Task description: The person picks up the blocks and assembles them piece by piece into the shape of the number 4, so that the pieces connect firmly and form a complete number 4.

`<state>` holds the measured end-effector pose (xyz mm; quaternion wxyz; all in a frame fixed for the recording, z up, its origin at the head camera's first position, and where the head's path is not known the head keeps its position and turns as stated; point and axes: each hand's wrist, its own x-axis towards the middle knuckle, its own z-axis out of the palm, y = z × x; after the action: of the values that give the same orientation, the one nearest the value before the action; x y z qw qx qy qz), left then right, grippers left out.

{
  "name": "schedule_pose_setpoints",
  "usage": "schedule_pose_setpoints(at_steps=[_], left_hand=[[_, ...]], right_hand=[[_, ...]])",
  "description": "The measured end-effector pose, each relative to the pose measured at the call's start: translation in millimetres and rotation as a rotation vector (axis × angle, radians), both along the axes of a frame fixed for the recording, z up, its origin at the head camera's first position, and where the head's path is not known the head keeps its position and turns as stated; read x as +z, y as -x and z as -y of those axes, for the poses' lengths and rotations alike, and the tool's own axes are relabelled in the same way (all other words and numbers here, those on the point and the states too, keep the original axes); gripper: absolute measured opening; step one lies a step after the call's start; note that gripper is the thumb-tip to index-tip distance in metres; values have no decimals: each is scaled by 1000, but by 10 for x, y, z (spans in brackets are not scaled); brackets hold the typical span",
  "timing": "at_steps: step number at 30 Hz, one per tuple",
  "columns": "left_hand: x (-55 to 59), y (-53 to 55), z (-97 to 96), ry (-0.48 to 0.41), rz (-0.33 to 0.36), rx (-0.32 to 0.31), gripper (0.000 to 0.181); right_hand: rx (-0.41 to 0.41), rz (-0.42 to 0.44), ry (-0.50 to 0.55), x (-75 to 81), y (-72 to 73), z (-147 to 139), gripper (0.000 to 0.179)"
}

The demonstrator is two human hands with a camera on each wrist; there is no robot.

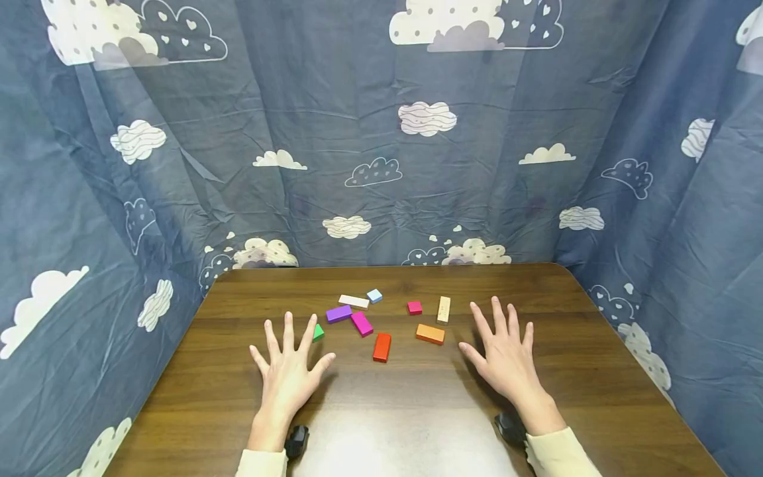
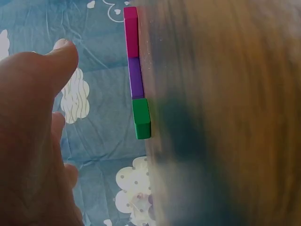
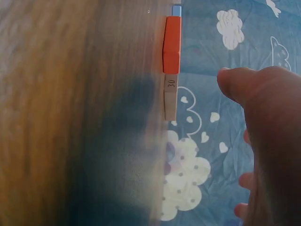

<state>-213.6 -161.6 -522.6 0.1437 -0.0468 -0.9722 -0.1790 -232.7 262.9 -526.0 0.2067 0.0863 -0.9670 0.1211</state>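
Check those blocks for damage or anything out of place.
Nothing stands out: the blocks lie scattered at varied angles on the table, none visibly damaged. The left hand partly hides the green block.

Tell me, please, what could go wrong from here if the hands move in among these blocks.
The green block looks partly hidden by the left hand in the head view, so it might get nudged unseen. The purple block and magenta block lie close together, so grasping one could shift the other. The wooden block marked "30" and orange block are also close, so the right hand might bump one reaching for the other.
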Motion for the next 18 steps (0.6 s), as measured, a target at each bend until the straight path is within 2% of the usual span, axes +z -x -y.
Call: schedule_pose_setpoints(at_steps=[3,7,18], left_hand=[[14,7,-7,-19,-15,-15,82],[10,5,-54,-61,0,-74,80],[23,-7,-139,-130,63,-149,84]], right_hand=[[6,3,9,19,16,13,87],[23,22,42,32,-19,33,89],[150,71,148,70,-5,298,86]])
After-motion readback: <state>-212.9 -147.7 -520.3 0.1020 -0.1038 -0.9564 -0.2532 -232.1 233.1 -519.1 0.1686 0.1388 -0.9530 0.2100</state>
